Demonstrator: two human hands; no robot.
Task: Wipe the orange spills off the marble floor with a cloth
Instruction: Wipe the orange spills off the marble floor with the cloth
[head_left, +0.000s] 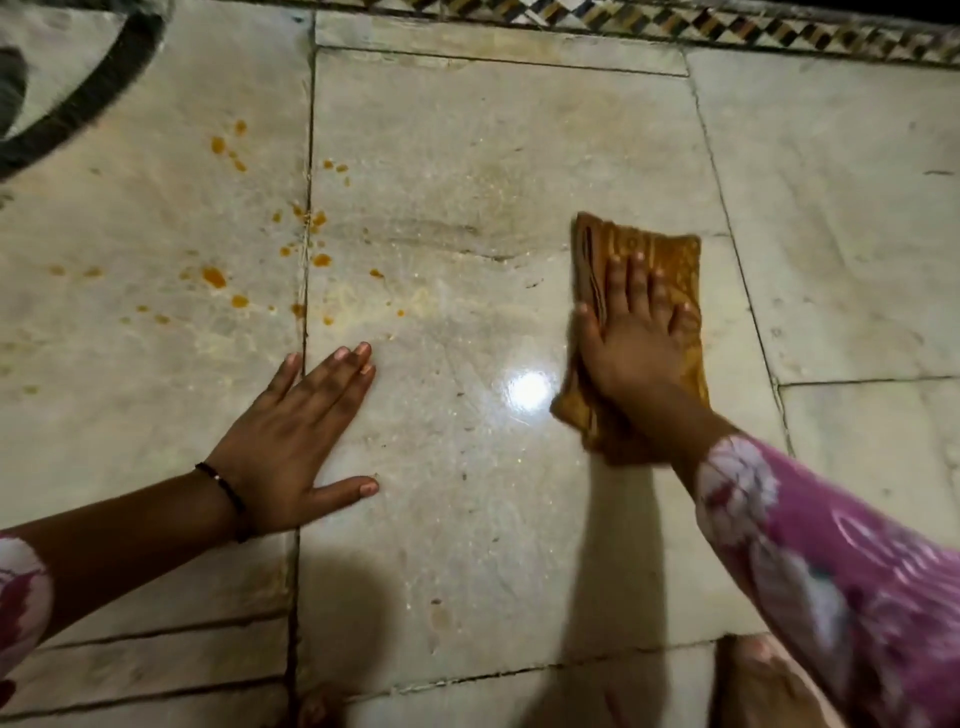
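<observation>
Right hand (631, 345) flat on cloth (670, 260)

Both arms wore pink sleeves printed with white and dark red flowers: the right sleeve (841, 582) reached nearly to the wrist, the left sleeve (21, 597) ended higher up the forearm. A thin black thread band (227, 491) circled the left wrist.

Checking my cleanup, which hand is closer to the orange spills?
Left. The left hand lies flat just below the orange spills; the right hand presses the cloth far to their right.
</observation>
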